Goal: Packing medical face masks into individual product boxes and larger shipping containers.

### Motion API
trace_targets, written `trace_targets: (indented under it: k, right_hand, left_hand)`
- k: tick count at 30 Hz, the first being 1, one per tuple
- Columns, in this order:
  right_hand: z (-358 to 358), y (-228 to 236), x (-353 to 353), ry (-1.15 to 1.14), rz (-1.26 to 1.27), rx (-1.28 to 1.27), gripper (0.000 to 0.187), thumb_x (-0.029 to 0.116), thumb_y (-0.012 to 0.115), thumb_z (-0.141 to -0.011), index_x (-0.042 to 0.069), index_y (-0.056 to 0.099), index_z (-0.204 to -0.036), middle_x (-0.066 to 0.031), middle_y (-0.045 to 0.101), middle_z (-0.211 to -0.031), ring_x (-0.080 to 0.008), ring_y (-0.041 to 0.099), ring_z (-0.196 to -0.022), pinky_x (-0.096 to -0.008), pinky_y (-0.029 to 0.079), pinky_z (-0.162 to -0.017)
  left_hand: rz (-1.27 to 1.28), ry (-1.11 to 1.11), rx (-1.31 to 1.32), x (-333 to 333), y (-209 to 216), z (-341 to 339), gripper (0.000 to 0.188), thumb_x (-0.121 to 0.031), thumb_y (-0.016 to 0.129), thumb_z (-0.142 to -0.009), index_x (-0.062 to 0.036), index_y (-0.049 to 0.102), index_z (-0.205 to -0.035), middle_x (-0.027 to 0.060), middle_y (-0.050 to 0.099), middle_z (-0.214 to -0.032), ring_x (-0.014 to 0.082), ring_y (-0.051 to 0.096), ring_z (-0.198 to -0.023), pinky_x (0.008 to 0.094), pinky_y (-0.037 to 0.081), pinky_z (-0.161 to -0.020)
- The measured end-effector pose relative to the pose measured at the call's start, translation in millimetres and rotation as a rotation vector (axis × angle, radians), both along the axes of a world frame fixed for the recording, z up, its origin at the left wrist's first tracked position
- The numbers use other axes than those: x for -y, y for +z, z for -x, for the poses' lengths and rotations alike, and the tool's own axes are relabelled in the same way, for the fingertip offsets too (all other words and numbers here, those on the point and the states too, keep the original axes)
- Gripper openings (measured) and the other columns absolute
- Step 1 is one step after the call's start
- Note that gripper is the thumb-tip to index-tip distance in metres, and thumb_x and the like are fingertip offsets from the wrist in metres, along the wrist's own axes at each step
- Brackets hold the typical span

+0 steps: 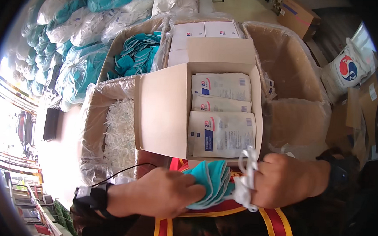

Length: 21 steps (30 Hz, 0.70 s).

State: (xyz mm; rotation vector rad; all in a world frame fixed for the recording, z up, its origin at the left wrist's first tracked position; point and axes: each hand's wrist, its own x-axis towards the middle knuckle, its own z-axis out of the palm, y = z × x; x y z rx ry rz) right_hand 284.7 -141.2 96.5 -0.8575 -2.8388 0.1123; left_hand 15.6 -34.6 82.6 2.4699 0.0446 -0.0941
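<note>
My left hand (162, 192) is closed around one side of a small stack of teal face masks (213, 178) with white edges. At the stack's other side, my right hand (281, 181) is closed on white elastic ear loops (245, 183), which bunch and dangle beside its fingers. Both hands are close to my body, just in front of an open carton (162, 110). Printed white packets (224, 134) lie inside that carton in a row. The fingertips of my right hand are partly hidden by the loops.
A lined bin of loose white straps (121, 134) stands at the left. Behind it is a bin of teal masks (137, 54). White boxes (186, 31) fill a bin at the back, and a brown bin (284, 50) stands right. Stuffed bags (85, 67) are piled far left.
</note>
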Motion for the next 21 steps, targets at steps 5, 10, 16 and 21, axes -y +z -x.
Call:
trace_targets:
  k: [5, 10, 16, 21]
  right_hand:
    - [-24.6, 0.0, 13.4, -0.032, 0.103, 0.047, 0.008, 0.021, 0.064, -0.071, 0.014, 0.063, -0.075, 0.0000, 0.053, -0.063, -0.0149, 0.059, -0.057, -0.0310, 0.044, -0.052]
    - [-86.0, -10.6, 36.4, -0.873, 0.179, -0.052, 0.017, 0.022, 0.074, -0.072, 0.010, 0.067, -0.080, -0.0091, 0.064, -0.069, -0.0288, 0.064, -0.061, -0.0426, 0.050, -0.060]
    - [-59.5, -34.8, 4.7, -0.822, 0.384, -0.525, 0.029, 0.025, 0.080, -0.073, 0.005, 0.069, -0.091, -0.0118, 0.069, -0.078, -0.0324, 0.068, -0.070, -0.0379, 0.055, -0.066]
    - [-38.2, -50.3, -17.6, -0.739, 0.362, -0.674, 0.036, 0.026, 0.076, -0.082, 0.001, 0.064, -0.106, -0.0085, 0.071, -0.088, -0.0163, 0.068, -0.074, -0.0307, 0.053, -0.070]
  left_hand:
    - [0.034, 0.054, 0.013, 3.7, 11.5, 14.5, 0.028, -0.010, 0.071, -0.066, -0.0076, 0.055, -0.089, 0.0073, 0.056, -0.076, 0.0279, 0.064, -0.067, 0.0391, 0.053, -0.056]
    - [-0.005, 0.703, -0.221, -49.1, -34.6, 94.4, 0.029, -0.015, 0.081, -0.072, -0.0040, 0.068, -0.095, 0.0115, 0.067, -0.076, 0.0237, 0.069, -0.071, 0.0343, 0.052, -0.064]
    - [0.475, 1.195, 0.639, -130.0, -29.6, 44.8, 0.041, -0.022, 0.076, -0.083, 0.0013, 0.063, -0.113, 0.0057, 0.068, -0.099, 0.0174, 0.065, -0.083, 0.0320, 0.054, -0.077]
    - [0.573, 1.445, 0.820, -289.8, -68.0, 78.0, 0.052, -0.029, 0.074, -0.088, 0.0028, 0.055, -0.124, 0.0090, 0.064, -0.102, 0.0140, 0.061, -0.089, 0.0275, 0.050, -0.075]
